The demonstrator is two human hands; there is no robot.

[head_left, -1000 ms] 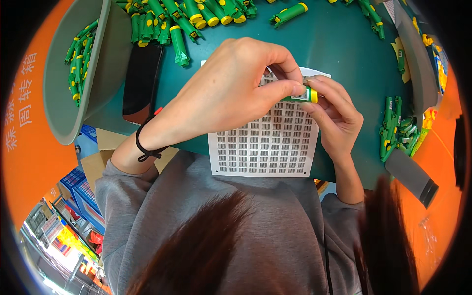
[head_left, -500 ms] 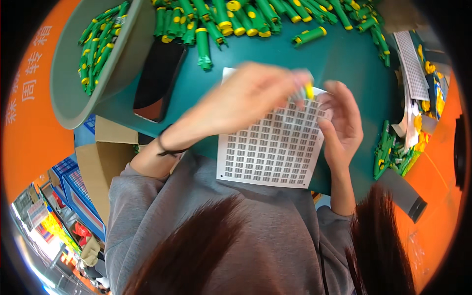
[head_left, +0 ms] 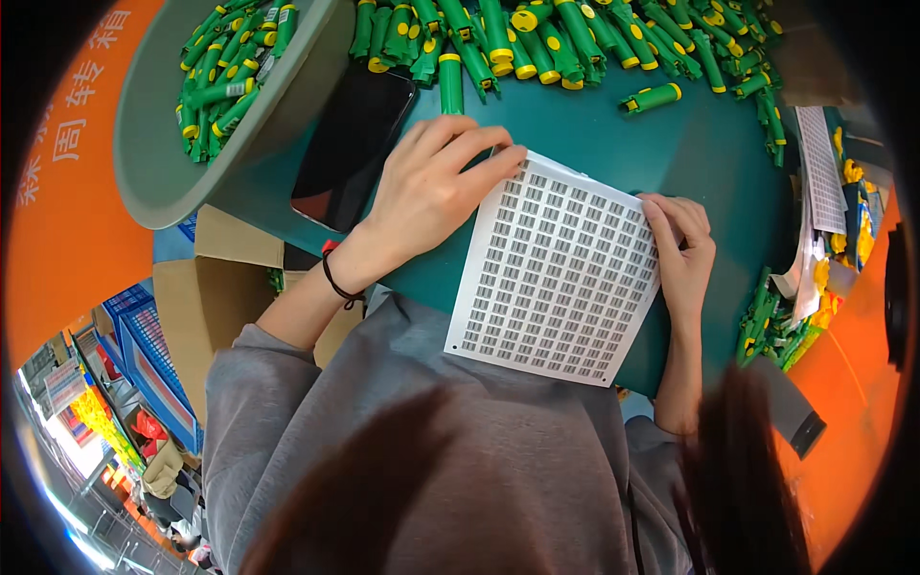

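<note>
The teal table [head_left: 613,144] fills the middle of the view, and its near edge is hidden under the grey sleeves and hair at 6 o'clock. A grey bin [head_left: 158,144] of green tubes overhangs the table's edge at 10 o'clock. A heap of green tubes [head_left: 537,38] is spread along the far side at 12 o'clock and is cut off by the picture's rim. Bare table is left between heap and sheet, with one loose tube [head_left: 652,97] lying in it at 1 o'clock.

The sticker sheet [head_left: 561,273] lies flat at centre, tilted, its lower edge reaching past the table edge toward the body. A black phone [head_left: 350,144] lies at 11 o'clock, just beside the left hand.

The left hand [head_left: 431,187] is laid on the sheet's top-left corner, fingers together and slightly bent, clamped on nothing. The right hand [head_left: 685,254] rests along the sheet's right edge, fingers curled onto it; whether a sticker is pinched cannot be told.

At 3 o'clock, more tubes [head_left: 767,321] and a second sheet [head_left: 819,172] are crowded near the rim and are hard to make out.
</note>
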